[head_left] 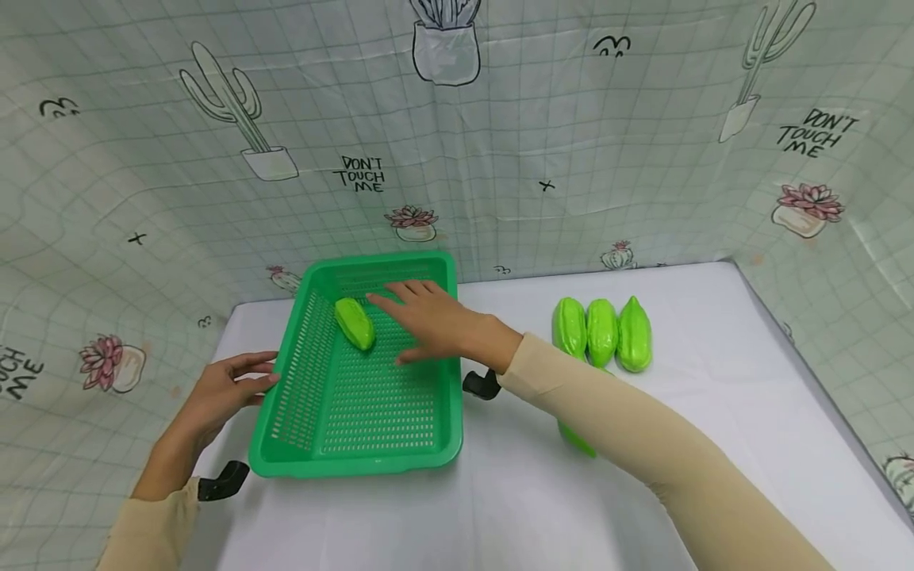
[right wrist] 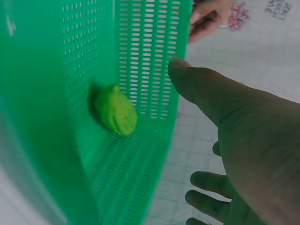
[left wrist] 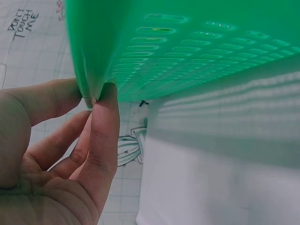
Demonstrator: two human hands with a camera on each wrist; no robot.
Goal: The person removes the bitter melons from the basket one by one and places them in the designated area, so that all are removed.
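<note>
A green basket point(head_left: 357, 428) is steadied on the white table point(head_left: 543, 507) by left hand point(head_left: 228, 388) fingertips at its rim, one green gourd point(head_left: 355, 323) is seen inside beside the released, spread right hand point(head_left: 428, 317), and another gourd point(head_left: 577, 440) is mostly hidden under the sleeve.

This looks like a staged recording booth rather than a lived-in room. A white-covered bench point(head_left: 514, 492) is enclosed on three sides by a hung printed backdrop point(head_left: 500, 143) of grid lines, cacti and "DON'T TOUCH ME" lettering. Small black camera mounts point(head_left: 482, 385) sit at the person's wrists.
</note>
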